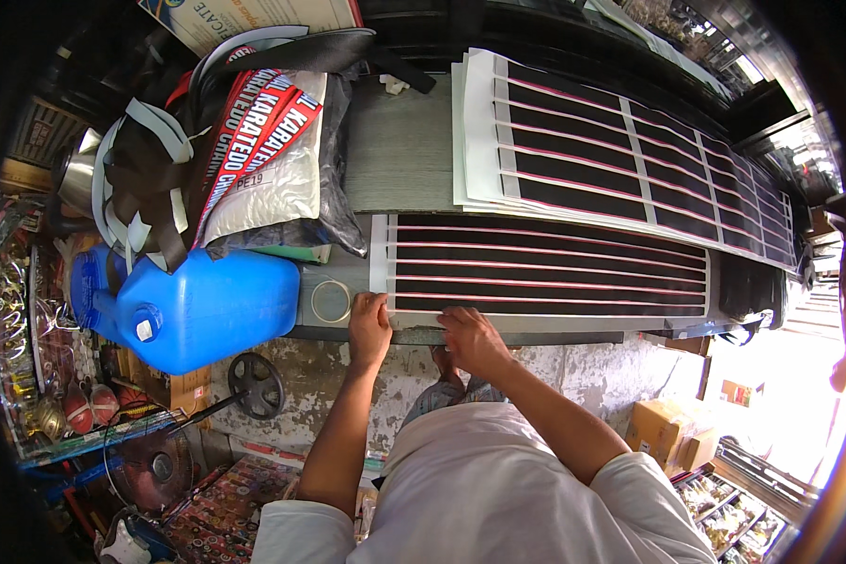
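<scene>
A long white sheet printed with black bands and thin red lines (pixel 555 273) lies along the bench in front of me. My left hand (pixel 369 331) is closed in a pinch at its near left corner. Just to the right, my right hand (pixel 477 340) is at the sheet's near edge with fingers bent together; anything thin between them is too small to make out. Beside my left hand, a pale tape ring (pixel 316 303) lies flat on the bench. Behind the sheet, on a higher level, rests a stack of similar printed sheets (pixel 592 141).
A blue jerrycan (pixel 216 305) stands left of the bench. Above it sit a packed bag (pixel 273 179) and loose black-and-white straps (pixel 141 188). At lower left are a fan (pixel 150 470) and a small black wheel (pixel 257 386). A cardboard box (pixel 672 432) is at lower right.
</scene>
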A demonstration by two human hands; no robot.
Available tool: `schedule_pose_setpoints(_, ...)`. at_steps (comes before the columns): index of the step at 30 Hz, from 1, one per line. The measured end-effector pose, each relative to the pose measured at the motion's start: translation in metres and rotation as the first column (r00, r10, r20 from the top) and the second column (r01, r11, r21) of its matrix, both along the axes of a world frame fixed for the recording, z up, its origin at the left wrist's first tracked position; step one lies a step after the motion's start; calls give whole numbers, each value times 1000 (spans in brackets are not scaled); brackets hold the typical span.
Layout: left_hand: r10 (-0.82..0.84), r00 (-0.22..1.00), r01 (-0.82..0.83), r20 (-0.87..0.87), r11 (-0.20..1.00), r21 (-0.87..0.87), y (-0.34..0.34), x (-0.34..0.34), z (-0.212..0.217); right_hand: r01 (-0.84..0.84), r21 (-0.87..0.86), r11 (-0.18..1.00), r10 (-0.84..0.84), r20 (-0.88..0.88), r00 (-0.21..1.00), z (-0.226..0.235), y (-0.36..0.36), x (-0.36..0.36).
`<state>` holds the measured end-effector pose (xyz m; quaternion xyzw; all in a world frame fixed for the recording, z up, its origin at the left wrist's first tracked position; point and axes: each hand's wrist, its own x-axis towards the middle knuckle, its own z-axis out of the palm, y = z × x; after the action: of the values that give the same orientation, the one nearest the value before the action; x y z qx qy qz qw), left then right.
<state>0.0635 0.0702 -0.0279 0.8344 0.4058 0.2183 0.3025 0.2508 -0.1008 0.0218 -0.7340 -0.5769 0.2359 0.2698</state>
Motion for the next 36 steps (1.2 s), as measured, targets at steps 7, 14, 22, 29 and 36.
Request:
schedule_pose_setpoints(7, -9, 1000, 10, 27, 1000, -27, 5, 0, 1, -174, -9, 985, 174, 118, 978, -16, 40, -28)
schedule_pose_setpoints(14, -2, 999, 2, 43, 1000, -10, 6, 1, 4, -202, -4, 979, 199, 173, 965, -32, 55, -40)
schedule_pose_setpoints(22, 14, 999, -12, 39, 999, -35, 8, -1, 1, -202, -51, 978, 207, 160, 965, -19, 62, -38)
schedule_pose_setpoints(29, 15, 999, -13, 34, 999, -51, 8, -3, -2, -209, -54, 977, 213, 82, 974, -17, 64, -36)
schedule_pose_setpoints(36, -15, 998, 17, 60, 999, -39, 9, -5, -3, -180, -93, 979, 191, 134, 972, -13, 48, -43)
